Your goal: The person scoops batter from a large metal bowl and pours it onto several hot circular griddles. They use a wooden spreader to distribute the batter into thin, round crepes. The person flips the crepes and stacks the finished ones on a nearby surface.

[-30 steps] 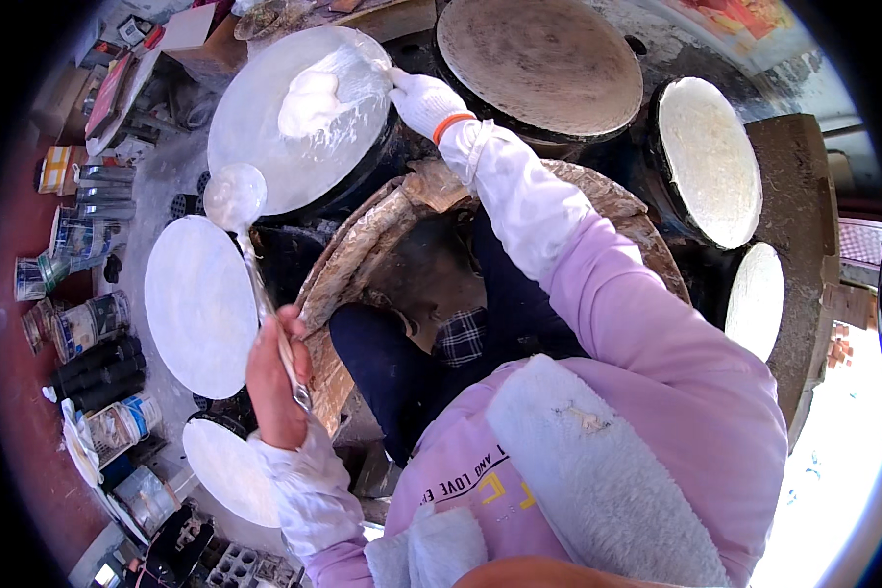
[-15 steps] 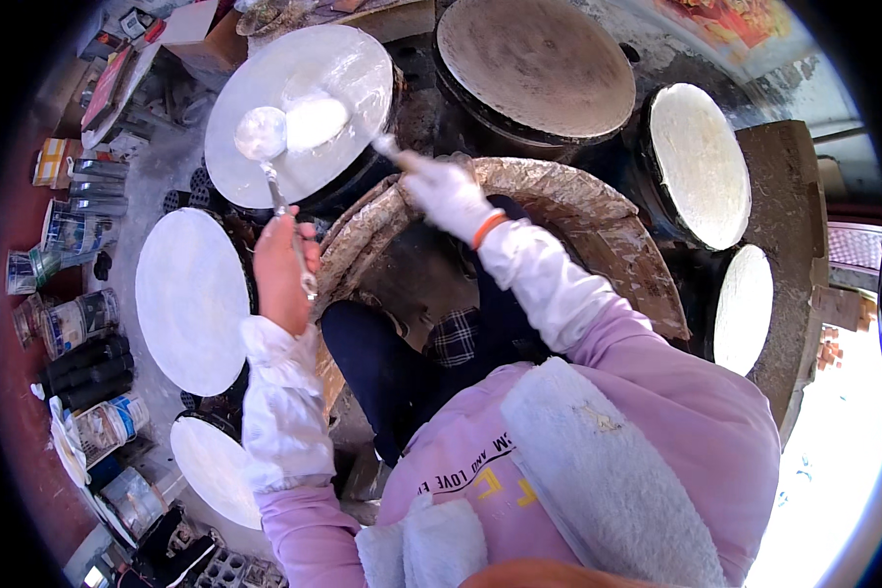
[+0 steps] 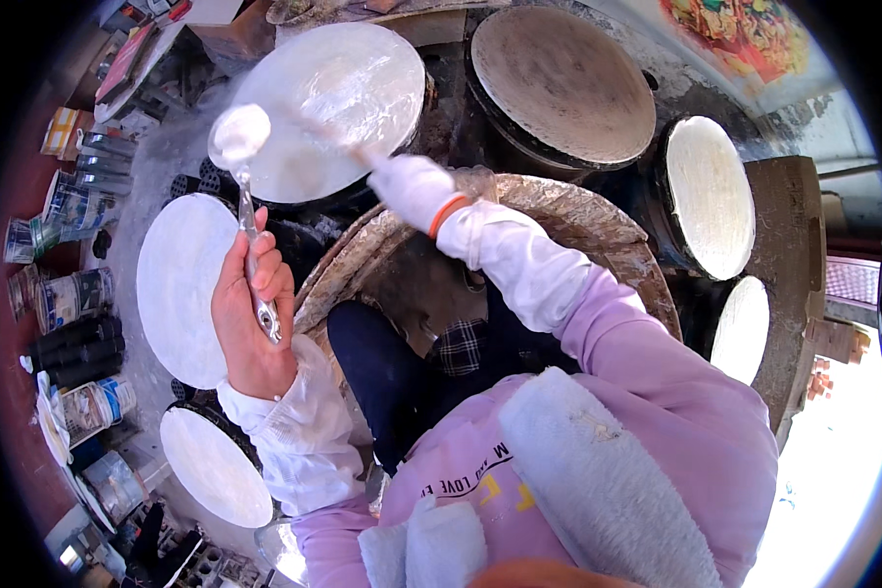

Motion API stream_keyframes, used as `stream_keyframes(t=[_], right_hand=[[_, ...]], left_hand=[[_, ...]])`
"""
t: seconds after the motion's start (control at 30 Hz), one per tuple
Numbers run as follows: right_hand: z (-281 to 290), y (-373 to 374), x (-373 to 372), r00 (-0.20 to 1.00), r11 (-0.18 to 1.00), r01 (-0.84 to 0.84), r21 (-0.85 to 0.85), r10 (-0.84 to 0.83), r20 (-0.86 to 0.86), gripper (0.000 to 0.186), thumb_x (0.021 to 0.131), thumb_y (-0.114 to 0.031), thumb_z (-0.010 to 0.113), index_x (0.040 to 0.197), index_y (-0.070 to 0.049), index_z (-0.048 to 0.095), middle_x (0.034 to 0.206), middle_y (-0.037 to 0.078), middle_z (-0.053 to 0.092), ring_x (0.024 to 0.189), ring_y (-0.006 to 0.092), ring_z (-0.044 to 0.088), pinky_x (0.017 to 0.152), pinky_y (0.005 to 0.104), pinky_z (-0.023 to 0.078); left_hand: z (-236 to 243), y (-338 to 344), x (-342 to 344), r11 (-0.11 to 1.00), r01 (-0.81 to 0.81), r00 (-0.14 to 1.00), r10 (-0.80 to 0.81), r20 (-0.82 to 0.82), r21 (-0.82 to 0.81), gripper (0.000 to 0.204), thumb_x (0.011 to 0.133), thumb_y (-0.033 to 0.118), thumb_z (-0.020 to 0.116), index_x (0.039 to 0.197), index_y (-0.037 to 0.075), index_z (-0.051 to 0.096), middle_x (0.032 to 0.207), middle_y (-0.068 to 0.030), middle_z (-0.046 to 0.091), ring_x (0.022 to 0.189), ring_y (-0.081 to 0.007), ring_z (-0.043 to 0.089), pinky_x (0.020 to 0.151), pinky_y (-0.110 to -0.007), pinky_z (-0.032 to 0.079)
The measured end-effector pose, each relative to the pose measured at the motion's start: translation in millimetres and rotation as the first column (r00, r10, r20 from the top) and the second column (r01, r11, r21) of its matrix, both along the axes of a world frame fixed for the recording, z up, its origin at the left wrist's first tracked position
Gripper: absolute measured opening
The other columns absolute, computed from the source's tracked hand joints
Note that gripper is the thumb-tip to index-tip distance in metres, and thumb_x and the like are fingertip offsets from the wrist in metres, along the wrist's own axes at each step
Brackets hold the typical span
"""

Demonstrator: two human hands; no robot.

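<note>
**Ladle and spreader at the upper-left griddle**

The left hand (image 3: pixel 250 318) grips a metal ladle (image 3: pixel 243 176), its white-filled bowl at the griddle (image 3: pixel 363 69) edge. The gloved right hand (image 3: pixel 412 188) holds a blurred spreader (image 3: pixel 338 137) on the batter-coated surface. Five more round griddles surround the person, four coated white.

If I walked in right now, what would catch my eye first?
Probably the ring of round griddles coated in thin white batter, like the one at top centre, around a seated person in a lilac top. The left hand lifts a ladle of white batter, while the gloved right hand reaches over that griddle.
</note>
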State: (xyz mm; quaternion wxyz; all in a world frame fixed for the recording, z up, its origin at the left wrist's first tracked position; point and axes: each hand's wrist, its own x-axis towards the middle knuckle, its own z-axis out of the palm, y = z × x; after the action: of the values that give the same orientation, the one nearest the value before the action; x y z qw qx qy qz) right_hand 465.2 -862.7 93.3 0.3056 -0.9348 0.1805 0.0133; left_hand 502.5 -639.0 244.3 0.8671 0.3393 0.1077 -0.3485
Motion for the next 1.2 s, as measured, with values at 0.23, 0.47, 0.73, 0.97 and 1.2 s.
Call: stream_keyframes(t=[0.23, 0.47, 0.73, 0.97, 1.2], right_hand=[[-5.0, -31.4, 31.6, 0.956, 0.974, 0.195, 0.113, -0.215, 0.202, 0.038, 0.099, -0.028, 0.049, 0.136, -0.020, 0.051, 0.093, 0.023, 0.069, 0.085, 0.0423, 0.068, 0.075, 0.0522, 0.055], [7.2, 16.3, -55.5, 0.963, 0.943, -0.198, 0.267, 0.136, 0.232, 0.040, 0.098, -0.027, 0.053, 0.137, -0.015, 0.055, 0.089, 0.021, 0.070, 0.083, 0.0360, 0.069, 0.076, 0.0434, 0.053], [78.3, -47.2, -286.1, 0.786, 0.626, 0.420, 0.657, -0.613, 0.082, 0.047, 0.099, -0.019, 0.055, 0.146, -0.017, 0.051, 0.072, -0.001, 0.062, 0.055, 0.0083, 0.056, 0.054, 0.0246, 0.048], [101.4, -41.8, -391.2, 0.520, 0.471, 0.623, 0.624, -0.846, 0.120, 0.058, 0.093, -0.018, 0.064, 0.149, -0.013, 0.048, 0.072, -0.003, 0.057, 0.053, 0.0044, 0.047, 0.048, 0.0228, 0.040], [135.1, -74.1, -389.9, 0.393, 0.337, 0.487, 0.806, -0.909, 0.142, 0.058, 0.093, -0.012, 0.064, 0.148, -0.008, 0.047, 0.068, -0.004, 0.053, 0.047, 0.0035, 0.044, 0.043, 0.0206, 0.033]], left_hand=[[24.4, 52.7, -22.2, 0.997, -0.071, 0.983, 0.076, -0.168, 0.039, 0.036, 0.109, 0.011, 0.036, 0.137, -0.011, 0.037, 0.083, -0.0068, 0.049, 0.054, -0.0089, 0.042, 0.047, -0.023, 0.041], [22.4, 69.5, -55.8, 0.995, 0.102, 0.992, -0.100, -0.073, 0.023, 0.035, 0.108, 0.013, 0.039, 0.135, -0.008, 0.044, 0.085, -0.0071, 0.053, 0.056, -0.0077, 0.044, 0.048, -0.020, 0.042], [15.6, 22.4, -100.2, 0.931, 0.339, 0.924, -0.356, -0.141, -0.133, 0.035, 0.108, 0.015, 0.040, 0.132, -0.009, 0.046, 0.087, -0.0113, 0.058, 0.058, -0.0134, 0.051, 0.051, -0.024, 0.045], [6.3, -76.3, -126.0, 0.736, 0.627, 0.717, -0.673, -0.182, -0.254, 0.033, 0.107, 0.017, 0.045, 0.127, -0.010, 0.049, 0.085, -0.0109, 0.058, 0.058, -0.0125, 0.053, 0.051, -0.025, 0.045], [1.9, -239.8, -147.2, 0.682, 0.730, 0.669, -0.723, 0.172, 0.028, 0.024, 0.104, 0.019, 0.054, 0.115, -0.002, 0.055, 0.082, -0.0064, 0.057, 0.056, -0.0086, 0.049, 0.049, -0.022, 0.039]])
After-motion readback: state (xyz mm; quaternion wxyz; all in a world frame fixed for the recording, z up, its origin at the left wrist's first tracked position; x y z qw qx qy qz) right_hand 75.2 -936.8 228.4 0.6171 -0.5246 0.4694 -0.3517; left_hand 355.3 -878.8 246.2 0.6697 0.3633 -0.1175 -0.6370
